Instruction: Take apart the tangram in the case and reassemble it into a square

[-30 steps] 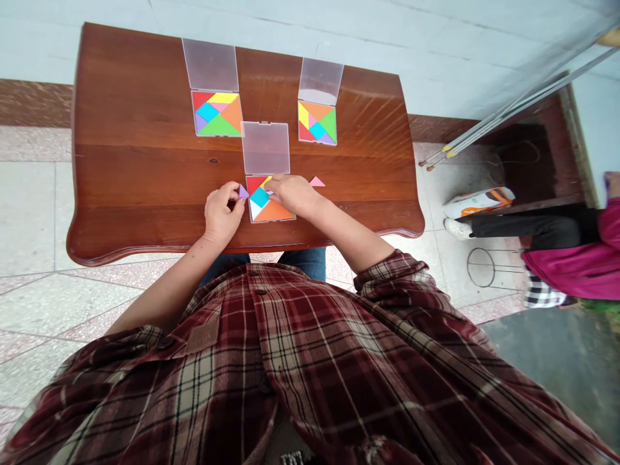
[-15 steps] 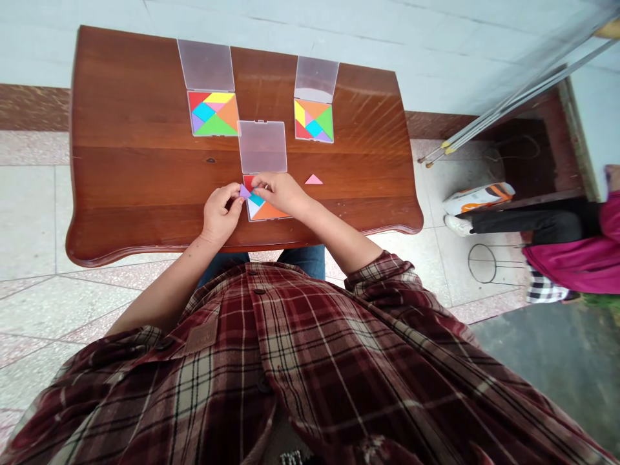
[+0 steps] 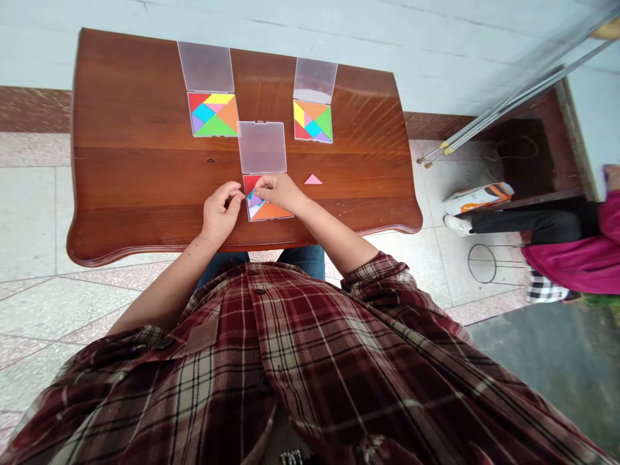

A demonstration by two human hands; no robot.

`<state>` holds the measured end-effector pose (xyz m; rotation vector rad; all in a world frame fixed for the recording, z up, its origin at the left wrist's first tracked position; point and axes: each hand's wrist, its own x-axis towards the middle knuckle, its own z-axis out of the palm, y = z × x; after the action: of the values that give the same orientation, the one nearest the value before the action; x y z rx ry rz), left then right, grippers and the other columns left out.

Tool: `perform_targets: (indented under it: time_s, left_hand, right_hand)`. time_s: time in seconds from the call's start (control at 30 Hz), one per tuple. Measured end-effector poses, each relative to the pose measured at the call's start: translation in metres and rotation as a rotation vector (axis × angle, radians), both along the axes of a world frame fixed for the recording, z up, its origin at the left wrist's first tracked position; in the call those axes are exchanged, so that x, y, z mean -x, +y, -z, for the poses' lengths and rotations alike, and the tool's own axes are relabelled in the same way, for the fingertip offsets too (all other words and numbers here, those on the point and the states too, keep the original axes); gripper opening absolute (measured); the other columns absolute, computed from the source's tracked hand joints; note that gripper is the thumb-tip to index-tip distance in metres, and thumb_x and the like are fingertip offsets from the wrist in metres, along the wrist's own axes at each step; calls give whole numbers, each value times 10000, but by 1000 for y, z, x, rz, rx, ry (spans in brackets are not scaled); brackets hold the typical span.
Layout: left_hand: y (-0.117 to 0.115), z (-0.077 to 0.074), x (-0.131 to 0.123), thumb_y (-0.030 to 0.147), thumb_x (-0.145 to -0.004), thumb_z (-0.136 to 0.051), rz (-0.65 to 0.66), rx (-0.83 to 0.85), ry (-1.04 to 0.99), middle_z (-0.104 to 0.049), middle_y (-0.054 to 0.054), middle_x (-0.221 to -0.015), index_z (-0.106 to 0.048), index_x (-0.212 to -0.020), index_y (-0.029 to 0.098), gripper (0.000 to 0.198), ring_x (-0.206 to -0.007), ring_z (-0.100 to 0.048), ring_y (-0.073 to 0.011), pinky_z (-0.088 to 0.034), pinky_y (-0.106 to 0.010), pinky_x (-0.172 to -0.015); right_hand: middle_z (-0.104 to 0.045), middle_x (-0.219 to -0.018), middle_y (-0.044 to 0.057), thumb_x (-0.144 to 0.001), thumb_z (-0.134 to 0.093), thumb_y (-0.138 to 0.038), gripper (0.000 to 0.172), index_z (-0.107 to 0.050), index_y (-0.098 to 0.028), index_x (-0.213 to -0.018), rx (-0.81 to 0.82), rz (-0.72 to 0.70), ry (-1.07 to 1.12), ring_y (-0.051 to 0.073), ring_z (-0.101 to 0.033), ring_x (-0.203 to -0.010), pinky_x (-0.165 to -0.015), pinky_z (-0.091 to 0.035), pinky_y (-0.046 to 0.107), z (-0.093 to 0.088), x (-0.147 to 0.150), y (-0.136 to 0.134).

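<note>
A small open tangram tray (image 3: 277,212) lies near the front edge of a wooden table (image 3: 135,174), its clear lid (image 3: 263,147) folded back. My right hand (image 3: 281,192) rests over the tray, its fingertips pinching a purple triangle (image 3: 254,199) down inside the tray's left part. My left hand (image 3: 220,210) sits just left of the tray with fingers curled and nothing seen in them. A loose pink triangle (image 3: 312,179) lies on the table right of my right hand.
Two other open tangram trays, filled with coloured pieces, stand further back at left (image 3: 214,114) and right (image 3: 314,121). Off the table's right end are metal rods (image 3: 508,106), a wire stand (image 3: 482,265) and a seated person in magenta (image 3: 571,258).
The purple triangle passed from my left hand's fingers to my right hand and now sits inside the tray. My left hand stayed beside the tray.
</note>
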<state>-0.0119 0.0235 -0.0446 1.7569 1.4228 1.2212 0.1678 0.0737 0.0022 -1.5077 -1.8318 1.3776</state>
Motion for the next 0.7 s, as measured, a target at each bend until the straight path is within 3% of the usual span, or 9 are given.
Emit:
perform_targets:
  time_s: [0.3,0.7]
  left_hand:
    - [0,4,1,301,-899,-517,-45,-29,-28,-739,-22,-916,-613,-1056,208,206,-839,-695,-151,-564,-307,-846]
    - [0,1,1,253,-870,-504,-54,-11,2,-746,-19,-916,-616,-1036,208,206,-838,-694,-151,-561,-301,-850]
  right_hand:
    - [-499,-567,-61,-816,-576,-164,148,-541,-192,-674,39,-21,-69,89,-458,-558,-620,-401,245,5,-6,-3]
    - [-557,-701,-32,-782,-556,-158,99,-547,-181,-685,-68,-67,-219,101,-483,-676,-692,-389,248,-12,9,-11]
